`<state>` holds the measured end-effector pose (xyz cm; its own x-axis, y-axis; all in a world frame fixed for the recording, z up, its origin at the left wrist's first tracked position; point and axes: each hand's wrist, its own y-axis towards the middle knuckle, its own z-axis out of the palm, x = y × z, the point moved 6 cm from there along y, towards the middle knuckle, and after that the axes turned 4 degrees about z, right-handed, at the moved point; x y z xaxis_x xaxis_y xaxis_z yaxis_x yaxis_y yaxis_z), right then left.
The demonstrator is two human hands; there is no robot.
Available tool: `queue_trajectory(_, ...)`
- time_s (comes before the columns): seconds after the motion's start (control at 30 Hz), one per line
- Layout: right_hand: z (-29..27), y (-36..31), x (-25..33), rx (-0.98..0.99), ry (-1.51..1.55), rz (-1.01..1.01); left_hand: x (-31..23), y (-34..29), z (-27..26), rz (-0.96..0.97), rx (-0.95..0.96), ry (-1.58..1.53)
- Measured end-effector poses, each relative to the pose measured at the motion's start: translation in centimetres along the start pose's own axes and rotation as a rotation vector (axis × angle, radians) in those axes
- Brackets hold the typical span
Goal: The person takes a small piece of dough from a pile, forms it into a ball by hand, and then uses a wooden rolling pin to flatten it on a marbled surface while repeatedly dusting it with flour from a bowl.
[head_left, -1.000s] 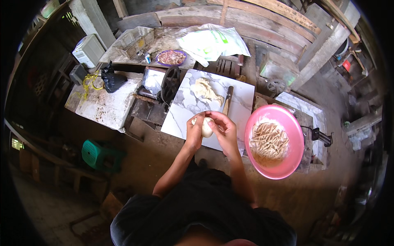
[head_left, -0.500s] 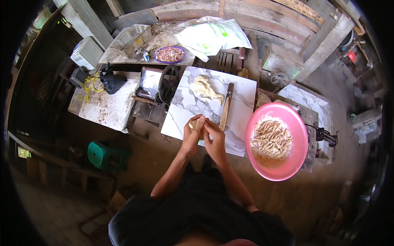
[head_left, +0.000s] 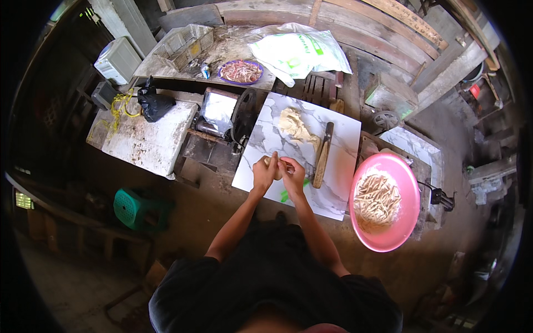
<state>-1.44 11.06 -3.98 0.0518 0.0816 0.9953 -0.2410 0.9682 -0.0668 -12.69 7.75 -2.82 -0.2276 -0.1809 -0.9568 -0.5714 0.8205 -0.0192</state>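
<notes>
My left hand (head_left: pixel 263 174) is closed around a small lump of pale dough (head_left: pixel 277 172) above the near part of a white marbled board (head_left: pixel 261 141). Fingers bent inward, my right hand (head_left: pixel 293 174) pinches at the same lump from the other side. Farther back on the board rests a larger, uneven mass of dough (head_left: pixel 295 125). To its right lies a long knife (head_left: pixel 323 158) with a dark handle, its blade side pointing toward me. A green mark or scrap (head_left: pixel 285 195) shows on the board beside my right wrist.
Right of the board stands a pink basin (head_left: pixel 409 222) holding floured strips. A hand-cranked machine with a dark wheel (head_left: pixel 244 114) is at the left. Behind are a purple-rimmed plate (head_left: pixel 223 79) of reddish strips and a white sack (head_left: pixel 294 55). A green stool (head_left: pixel 129 208) sits lower left.
The view has turned a little, so the board and basin sit farther right. My fingers have shifted on the small dough lump, and the green mark by my right wrist shows more.
</notes>
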Motion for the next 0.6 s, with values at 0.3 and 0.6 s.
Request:
queue_trajectory(0.3,-3.2,1.8,-3.8,-0.115,-0.719,0.04,4.6,1.8,3.6,0.122,0.104,0.395)
queue_trajectory(0.6,-0.7,2.9,-2.2,-0.062,-1.168,-0.357,3.6,1.1,2.2,0.238,0.018,0.03)
